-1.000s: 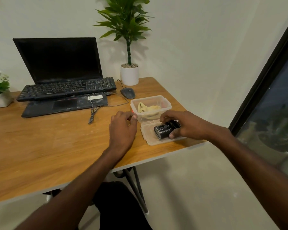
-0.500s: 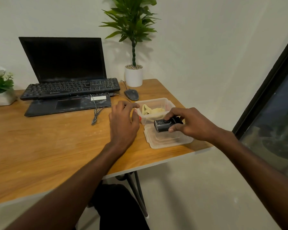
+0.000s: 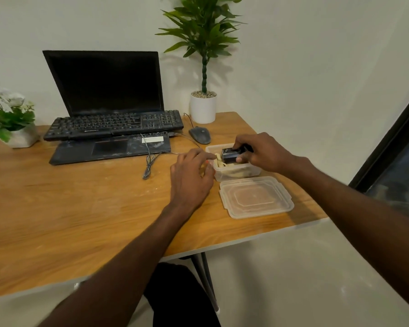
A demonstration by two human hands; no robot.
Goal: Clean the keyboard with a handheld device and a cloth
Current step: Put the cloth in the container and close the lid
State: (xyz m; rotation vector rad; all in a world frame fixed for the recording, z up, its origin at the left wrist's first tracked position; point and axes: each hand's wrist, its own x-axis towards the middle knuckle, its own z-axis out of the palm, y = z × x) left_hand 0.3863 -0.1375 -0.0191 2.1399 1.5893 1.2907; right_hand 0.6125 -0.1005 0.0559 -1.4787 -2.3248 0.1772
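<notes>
A person seated at a wooden counter (image 3: pixel 85 208) is holding a small black-and-silver handheld device (image 3: pixel 230 155) in the right hand (image 3: pixel 261 152), its fingers (image 3: pixel 240 159) curled round the body and pinching it just above an open clear plastic container (image 3: pixel 236 172). The left hand (image 3: pixel 191 179) is resting against the container's near-left corner, its fingers bent loosely toward the rim and apparently steadying the box rather than gripping anything; whether they are pressing on it cannot be told. A yellowish cloth (image 3: pixel 222 163) is lying crumpled inside the container, directly beneath the right-hand fingers and just beyond the left fingertips, so the left hand appears the better placed to be taking it. The container's lid (image 3: pixel 256 197) is lying flat on the counter on the near side of both sets of fingers. The keyboard (image 3: pixel 113 125), the thing to be cleaned, is sitting well beyond and to the left of the fingers, propped on the base of an open laptop (image 3: pixel 104 90) with its long axis running left to right across the view, its right end nearer the hands than its left. A mouse (image 3: pixel 200 135) is lying between that end and the container, and a loose cable (image 3: pixel 149 161) is trailing just left of the left hand. The device seems in hand and the cloth not yet picked up; the coming reach will likely be travelling forward and leftward over the mouse and cable toward the keys.
</notes>
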